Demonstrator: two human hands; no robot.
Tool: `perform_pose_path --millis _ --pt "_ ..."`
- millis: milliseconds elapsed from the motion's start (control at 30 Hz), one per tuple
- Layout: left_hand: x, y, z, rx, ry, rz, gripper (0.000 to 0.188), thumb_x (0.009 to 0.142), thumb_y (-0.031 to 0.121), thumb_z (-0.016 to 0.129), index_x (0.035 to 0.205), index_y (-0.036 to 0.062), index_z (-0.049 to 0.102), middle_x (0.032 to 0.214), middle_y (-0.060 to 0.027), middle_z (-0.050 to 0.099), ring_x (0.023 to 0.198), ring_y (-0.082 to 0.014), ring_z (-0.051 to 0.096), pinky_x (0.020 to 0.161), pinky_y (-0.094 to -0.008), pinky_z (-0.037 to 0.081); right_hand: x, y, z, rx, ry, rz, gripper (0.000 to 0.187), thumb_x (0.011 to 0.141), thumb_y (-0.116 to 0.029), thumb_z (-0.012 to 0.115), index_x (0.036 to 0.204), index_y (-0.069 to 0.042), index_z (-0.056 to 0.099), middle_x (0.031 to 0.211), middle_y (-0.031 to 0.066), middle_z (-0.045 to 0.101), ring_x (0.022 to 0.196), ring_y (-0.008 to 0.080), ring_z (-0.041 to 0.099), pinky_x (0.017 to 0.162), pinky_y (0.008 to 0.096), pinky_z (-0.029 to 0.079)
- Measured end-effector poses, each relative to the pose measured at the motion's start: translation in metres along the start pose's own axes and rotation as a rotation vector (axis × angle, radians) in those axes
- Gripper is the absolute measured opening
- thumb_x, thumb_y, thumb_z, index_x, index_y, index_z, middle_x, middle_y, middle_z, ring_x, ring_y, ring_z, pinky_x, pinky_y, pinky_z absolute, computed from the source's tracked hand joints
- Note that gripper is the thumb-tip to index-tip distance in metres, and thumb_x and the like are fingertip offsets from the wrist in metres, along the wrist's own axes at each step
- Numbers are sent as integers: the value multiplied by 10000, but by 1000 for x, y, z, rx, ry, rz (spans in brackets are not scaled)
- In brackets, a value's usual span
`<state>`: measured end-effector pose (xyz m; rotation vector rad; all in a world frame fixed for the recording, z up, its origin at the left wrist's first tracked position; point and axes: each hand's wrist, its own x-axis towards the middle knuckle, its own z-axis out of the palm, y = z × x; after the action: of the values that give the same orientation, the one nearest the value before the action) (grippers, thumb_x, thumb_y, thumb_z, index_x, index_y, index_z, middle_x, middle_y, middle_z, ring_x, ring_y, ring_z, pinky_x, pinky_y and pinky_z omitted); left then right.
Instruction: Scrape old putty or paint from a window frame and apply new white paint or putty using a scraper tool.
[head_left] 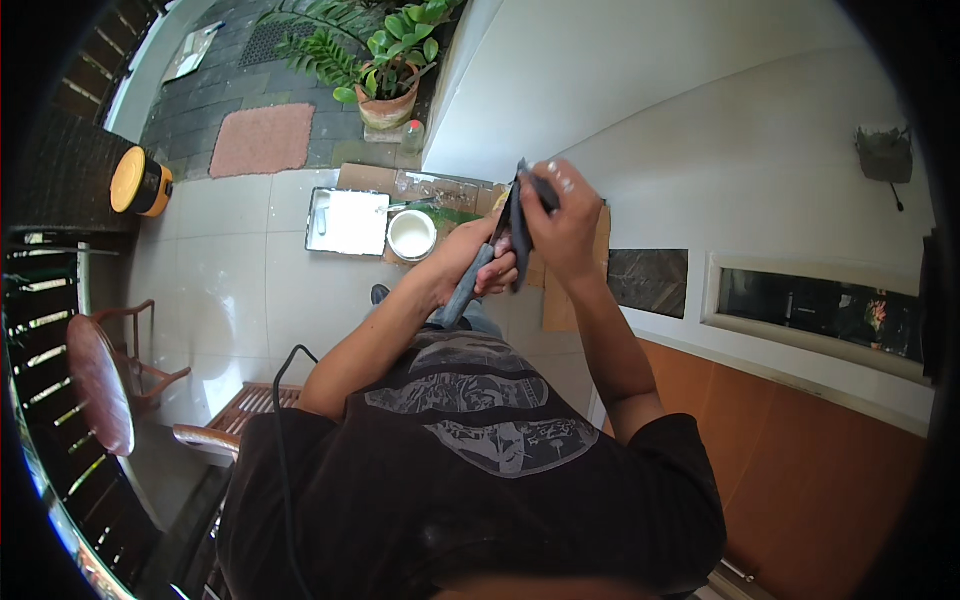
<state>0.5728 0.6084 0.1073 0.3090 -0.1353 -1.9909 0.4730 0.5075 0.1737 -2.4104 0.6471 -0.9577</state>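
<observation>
In front of my chest both hands are raised close together. My left hand point(492, 268) is closed around a grey-handled bladed tool point(465, 292), its handle pointing back toward me. Its dark, narrow blade runs up and away; whether it is a knife or a scraper I cannot tell. My right hand point(562, 215) pinches a dark, thin, folded sheet point(518, 240) against or right beside the blade. The sheet hides part of the blade and some fingers of my left hand. White specks mark the knuckles of my right hand.
On cardboard point(368, 178) over the floor sit a paint tray point(347, 222) with white in it and an open tub of white paint point(412, 235). A brush point(412, 204) lies beside them. A potted plant point(388, 105) stands beyond. A white wall point(690, 150) rises at right; wooden chairs point(100, 385) stand left.
</observation>
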Motion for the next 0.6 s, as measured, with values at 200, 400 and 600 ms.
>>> perform_pose_path --millis 200,400,600 --pt "-6 4 -9 16 106 -16 511 979 449 300 616 103 390 390 -36 367 299 -126 296 295 -222 253 -13 -5 7 42 -96 -83 108 753 1 635 852 12 592 729 144 557 633 304 581 590 341 465" --pt "-9 21 15 494 556 226 465 964 486 364 756 91 492 468 -11 465 348 -113 401 331 -244 331 -13 -14 2 4 -133 -55 127 767 -42 642 875 7 596 786 162 579 702 331 600 625 358 475" --pt "-9 18 26 603 364 559 370 975 396 412 921 47 522 575 -21 533 479 -91 528 448 -197 417 -19 -17 -6 293 158 351 133 812 -71 667 883 12 593 751 64 599 709 113 555 670 260 457"
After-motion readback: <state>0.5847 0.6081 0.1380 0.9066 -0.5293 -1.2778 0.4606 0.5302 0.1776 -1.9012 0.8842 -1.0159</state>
